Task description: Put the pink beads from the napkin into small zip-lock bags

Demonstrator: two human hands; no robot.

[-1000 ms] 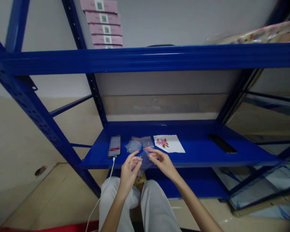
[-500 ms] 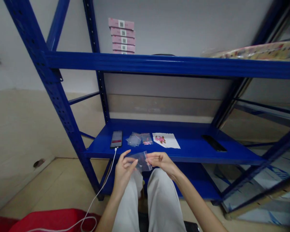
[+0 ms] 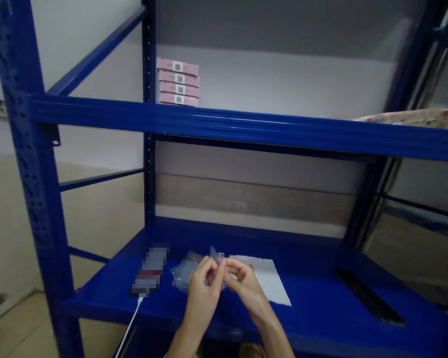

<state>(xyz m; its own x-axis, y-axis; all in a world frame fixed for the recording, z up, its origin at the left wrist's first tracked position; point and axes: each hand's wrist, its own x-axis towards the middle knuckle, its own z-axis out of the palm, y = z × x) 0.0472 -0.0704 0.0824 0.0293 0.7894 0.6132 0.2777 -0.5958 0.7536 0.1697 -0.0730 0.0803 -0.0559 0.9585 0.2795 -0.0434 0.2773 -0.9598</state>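
Note:
My left hand (image 3: 203, 293) and my right hand (image 3: 242, 281) meet above the blue shelf (image 3: 313, 303). Both pinch a small clear plastic bag (image 3: 215, 254) between their fingertips; only its top edge shows above the fingers. Just behind my left hand a pile of clear little bags (image 3: 184, 271) lies on the shelf. A white paper sheet (image 3: 271, 281) lies right of my hands, partly covered by my right hand.
A phone (image 3: 151, 271) with a white cable (image 3: 129, 328) lies at the shelf's left. A long black flat object (image 3: 368, 298) lies at the right. Pink boxes (image 3: 177, 82) are stacked on the upper shelf, whose beam (image 3: 246, 127) crosses overhead. Blue uprights stand left and right.
The view has tilted up and moved closer to the shelf. My hands, still on the small bag, have risen from my lap to above the shelf surface.

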